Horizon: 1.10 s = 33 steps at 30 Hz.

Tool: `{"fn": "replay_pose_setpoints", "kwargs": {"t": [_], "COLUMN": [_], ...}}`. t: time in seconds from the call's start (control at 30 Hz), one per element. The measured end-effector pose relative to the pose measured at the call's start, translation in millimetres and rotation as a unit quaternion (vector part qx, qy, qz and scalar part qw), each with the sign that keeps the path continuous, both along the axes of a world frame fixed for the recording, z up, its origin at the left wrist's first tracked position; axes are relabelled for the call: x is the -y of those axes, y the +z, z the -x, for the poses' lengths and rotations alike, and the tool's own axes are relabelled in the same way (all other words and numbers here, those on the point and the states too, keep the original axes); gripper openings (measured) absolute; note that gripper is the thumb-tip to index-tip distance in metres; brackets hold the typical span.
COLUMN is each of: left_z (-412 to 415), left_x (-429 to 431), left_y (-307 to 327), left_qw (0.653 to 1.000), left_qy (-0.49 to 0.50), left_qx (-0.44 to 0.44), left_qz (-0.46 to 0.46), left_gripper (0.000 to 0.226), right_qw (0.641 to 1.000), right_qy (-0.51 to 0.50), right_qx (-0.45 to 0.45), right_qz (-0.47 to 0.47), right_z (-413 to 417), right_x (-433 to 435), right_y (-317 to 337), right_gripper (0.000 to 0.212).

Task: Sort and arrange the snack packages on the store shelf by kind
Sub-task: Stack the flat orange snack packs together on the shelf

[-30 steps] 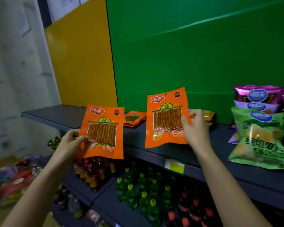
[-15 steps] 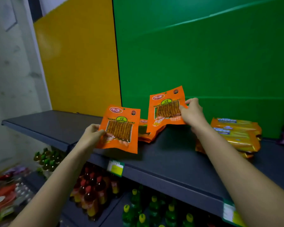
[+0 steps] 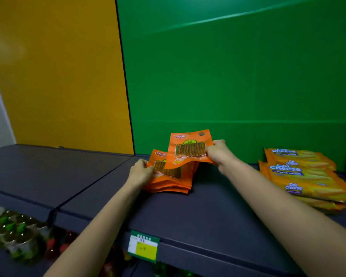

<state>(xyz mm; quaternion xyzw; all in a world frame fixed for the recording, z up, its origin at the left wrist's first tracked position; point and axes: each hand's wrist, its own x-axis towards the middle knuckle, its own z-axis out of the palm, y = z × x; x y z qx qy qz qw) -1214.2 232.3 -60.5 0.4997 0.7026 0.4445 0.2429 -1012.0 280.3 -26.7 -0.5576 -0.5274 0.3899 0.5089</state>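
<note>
A stack of orange snack packets (image 3: 169, 183) lies on the dark shelf (image 3: 198, 212) near the green back wall. My left hand (image 3: 140, 171) grips the left edge of an orange packet (image 3: 166, 168) resting on top of that stack. My right hand (image 3: 218, 152) holds a second orange packet (image 3: 189, 148) by its right edge, tilted up just above the stack and overlapping the first packet.
Yellow Cal Cheese wafer packs (image 3: 304, 176) are piled at the right of the shelf. A green and yellow price tag (image 3: 143, 246) hangs on the shelf's front edge. Bottles (image 3: 18, 234) fill the lower shelf at the left. The yellow wall panel (image 3: 58, 76) stands behind the shelf's left section.
Both hands have moved forward and down to the shelf. The left packet now rests on the orange stack, and the right packet has come down to just above it. The view has shifted left.
</note>
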Motion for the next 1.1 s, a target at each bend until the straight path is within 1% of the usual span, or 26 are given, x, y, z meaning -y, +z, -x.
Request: {"fn": "replay_pose_setpoints", "kwargs": {"t": [0.1, 0.2, 0.3, 0.37, 0.43, 0.5, 0.53, 0.6, 0.63, 0.67, 0.7, 0.73, 0.77, 0.8, 0.87, 0.9, 0.93, 1.0, 1.1], "left_z": [7.8, 15.3, 24.3, 29.2, 30.1, 32.9, 34.6, 35.0, 34.9, 35.0, 35.4, 36.0, 36.0, 35.1, 31.7, 29.5, 28.1, 27.7, 30.7], "left_x": [-11.2, -21.1, -29.4, -31.2, -25.7, -28.3, -31.2, -35.4, -36.8, -38.9, -39.7, -41.0, -41.3, -41.4, -41.0, -39.7, -39.6, -38.5, -32.7], "left_y": [-1.4, -3.2, -7.4, -7.4, -2.5, -0.5, -0.4, -0.4, -0.4, -1.4, -2.4, -4.3, -5.6, -7.3, -9.4, -10.0, -10.7, -9.6, -3.7], "left_qw": [0.999, 0.998, 0.995, 0.991, 0.987, 0.977, 0.969, 0.955, 0.949, 0.942, 0.934, 0.926, 0.919, 0.914, 0.908, 0.908, 0.91, 0.913, 0.919], "left_qy": [-0.015, -0.045, -0.086, -0.119, -0.145, -0.179, -0.204, -0.248, -0.263, -0.272, -0.273, -0.274, -0.276, -0.279, -0.288, -0.295, -0.299, -0.304, -0.302], "left_qx": [-0.01, -0.018, -0.024, -0.014, 0.023, 0.081, 0.101, 0.135, 0.151, 0.176, 0.21, 0.242, 0.268, 0.284, 0.291, 0.284, 0.274, 0.258, 0.237], "left_qz": [0.027, 0.045, 0.05, 0.06, 0.067, 0.083, 0.091, 0.092, 0.091, 0.089, 0.088, 0.088, 0.086, 0.085, 0.088, 0.088, 0.085, 0.082, 0.089], "left_gripper": [0.008, 0.015, 0.031, 0.029, 0.027, 0.036, 0.04, 0.037, 0.032, 0.029, 0.03, 0.03, 0.03, 0.028, 0.018, 0.015, 0.015, 0.023, 0.03], "right_qw": [0.999, 0.998, 0.993, 0.987, 0.978, 0.971, 0.97, 0.968, 0.97, 0.976, 0.985, 0.991, 0.99, 0.987, 0.981, 0.981, 0.983, 0.987, 0.99], "right_qy": [-0.005, -0.027, -0.052, -0.066, -0.065, -0.062, -0.061, -0.052, -0.047, -0.043, -0.042, -0.041, -0.039, -0.035, -0.023, -0.013, -0.01, -0.013, -0.019], "right_qx": [0.008, 0.03, 0.072, 0.115, 0.175, 0.208, 0.217, 0.225, 0.216, 0.184, 0.124, 0.045, -0.031, -0.088, -0.142, -0.139, -0.118, -0.069, -0.035], "right_qz": [0.035, 0.052, 0.074, 0.089, 0.093, 0.097, 0.096, 0.099, 0.103, 0.107, 0.112, 0.121, 0.129, 0.13, 0.128, 0.131, 0.138, 0.143, 0.135], "right_z": [15.9, 30.1, 43.2, 47.4, 48.7, 50.6, 52.6, 57.7, 60.9, 63.2, 63.5, 62.8, 61.3, 58.8, 59.0, 62.7, 66.4, 72.6, 73.0], "right_x": [-25.0, -30.2, -8.4, -1.6, 2.4, 6.8, 8.6, 11.9, 15.8, 17.5, 18.3, 18.2, 18.4, 17.8, 17.4, 20.3, 21.3, 26.4, 36.9], "right_y": [-27.3, -43.7, -37.2, -35.9, -34.8, -33.5, -33.5, -34.8, -35.6, -38.0, -40.7, -43.2, -45.7, -48.4, -52.3, -52.3, -53.5, -53.4, -49.1], "right_gripper": [0.044, 0.051, 0.042, 0.04, 0.036, 0.032, 0.036, 0.047, 0.051, 0.053, 0.055, 0.055, 0.055, 0.055, 0.055, 0.057, 0.06, 0.068, 0.068]}}
